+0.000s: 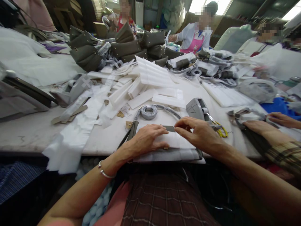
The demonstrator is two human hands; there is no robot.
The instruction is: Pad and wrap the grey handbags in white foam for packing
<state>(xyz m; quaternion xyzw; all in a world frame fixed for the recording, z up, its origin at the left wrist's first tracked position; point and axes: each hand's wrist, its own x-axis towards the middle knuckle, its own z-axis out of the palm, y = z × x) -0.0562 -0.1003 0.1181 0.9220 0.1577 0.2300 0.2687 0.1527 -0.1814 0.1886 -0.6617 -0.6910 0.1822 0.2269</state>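
A dark olive handbag (pixel 168 128) lies on the table edge before me, its front mostly covered by white wrapping sheet (pixel 175 140). Its arched handle (pixel 168 109) is wrapped in film, and a wrapped strap coil (pixel 148 112) sits inside the arch. My left hand (pixel 149 137) rests on the sheet, fingers apart and lightly curved, near a small gold-coloured fitting (pixel 166 147). At the right end of the bag's dark strip, my right hand (pixel 197 133) has thumb and fingertips brought together; whatever is between them is hidden.
Right of the bag stand a grey tape dispenser (pixel 197 108) and yellow-handled scissors (pixel 221 130). White foam pieces (pixel 150 94) pile up behind. Olive bags (pixel 127 47) are heaped farther back. A co-worker's hands (pixel 261 128) handle another bag at right. Thin white sheets (pixel 70 141) overhang the table edge.
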